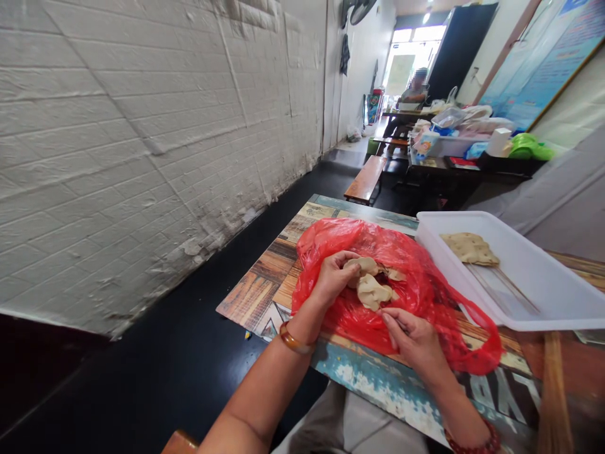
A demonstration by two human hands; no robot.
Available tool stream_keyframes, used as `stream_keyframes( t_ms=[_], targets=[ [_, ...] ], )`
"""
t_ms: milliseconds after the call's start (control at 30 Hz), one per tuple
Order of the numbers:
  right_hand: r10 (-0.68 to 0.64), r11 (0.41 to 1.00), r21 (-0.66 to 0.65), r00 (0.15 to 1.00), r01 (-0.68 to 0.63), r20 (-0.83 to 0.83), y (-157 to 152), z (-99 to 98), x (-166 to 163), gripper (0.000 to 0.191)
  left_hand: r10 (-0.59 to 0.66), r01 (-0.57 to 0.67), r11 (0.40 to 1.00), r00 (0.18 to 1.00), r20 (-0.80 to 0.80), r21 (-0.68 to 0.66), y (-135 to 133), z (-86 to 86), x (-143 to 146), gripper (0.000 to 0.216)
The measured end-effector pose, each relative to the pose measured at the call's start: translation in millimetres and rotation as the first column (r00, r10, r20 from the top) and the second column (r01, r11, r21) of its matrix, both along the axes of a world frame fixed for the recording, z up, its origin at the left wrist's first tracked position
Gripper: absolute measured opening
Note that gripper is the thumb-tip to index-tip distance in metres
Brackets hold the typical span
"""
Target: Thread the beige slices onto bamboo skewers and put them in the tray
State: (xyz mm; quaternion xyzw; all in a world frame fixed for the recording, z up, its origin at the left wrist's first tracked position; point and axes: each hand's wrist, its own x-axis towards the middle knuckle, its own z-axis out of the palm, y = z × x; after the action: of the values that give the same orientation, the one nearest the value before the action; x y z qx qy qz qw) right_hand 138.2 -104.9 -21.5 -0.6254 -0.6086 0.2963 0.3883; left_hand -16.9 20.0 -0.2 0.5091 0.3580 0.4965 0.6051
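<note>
A white painted brick wall (142,126) runs along the left above a dark floor (189,353). The table (265,277) has a worn, painted plank pattern. On its right side sits a white plastic tray (543,296) holding one flat beige piece on thin skewers (469,247). Beyond stand a wooden bench (366,178) and a cluttered counter (454,148). A person (416,88) sits far back.

Large pale letters on the surface (501,386), just below the red bag (416,277), look like "VAP". Print on the blue poster (543,69), far beyond the bag, is too small to read.

Just one head-worn cam, tilted, looking forward and down, close over the counter (258,287), long room beyond.
</note>
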Motion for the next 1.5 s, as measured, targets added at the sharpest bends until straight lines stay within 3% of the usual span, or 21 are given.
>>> stream_keyframes(
  t_ms=[267, 533, 1000, 1333, 1500],
  targets=[
    [-0.03, 0.998, 0.056, 0.999, 0.028, 0.039, -0.7, 0.2, -0.2, 0.038, -0.022, 0.043, 0.993, 0.983, 0.185, -0.112, 0.2, 0.8, -2.1, 0.029],
    [-0.068, 0.99, 0.128, 0.99, 0.051, 0.127, -1.0, 0.8, -0.3, 0.039, -0.018, 0.07, 0.979, 0.965, 0.262, -0.19, 0.6, 0.7, -1.7, 0.032],
    [-0.057, 0.991, 0.123, 0.991, 0.041, 0.124, 0.6, -1.2, 0.4, 0.042, -0.092, 0.136, 0.974, 0.968, 0.233, -0.18, -1.8, 0.1, -3.6, 0.034],
    [-0.052, 0.992, 0.12, 0.991, 0.037, 0.124, 0.4, 3.7, -2.1, 0.04, -0.082, 0.096, 0.992, 0.985, 0.154, -0.086, -7.2, 7.8, 0.3, 0.027],
    [-0.056, 0.992, 0.119, 0.992, 0.042, 0.116, 0.5, 2.0, -1.7, 0.038, -0.02, 0.037, 0.994, 0.988, 0.155, -0.105, -6.2, 9.0, 0.3, 0.023]
  ],
)
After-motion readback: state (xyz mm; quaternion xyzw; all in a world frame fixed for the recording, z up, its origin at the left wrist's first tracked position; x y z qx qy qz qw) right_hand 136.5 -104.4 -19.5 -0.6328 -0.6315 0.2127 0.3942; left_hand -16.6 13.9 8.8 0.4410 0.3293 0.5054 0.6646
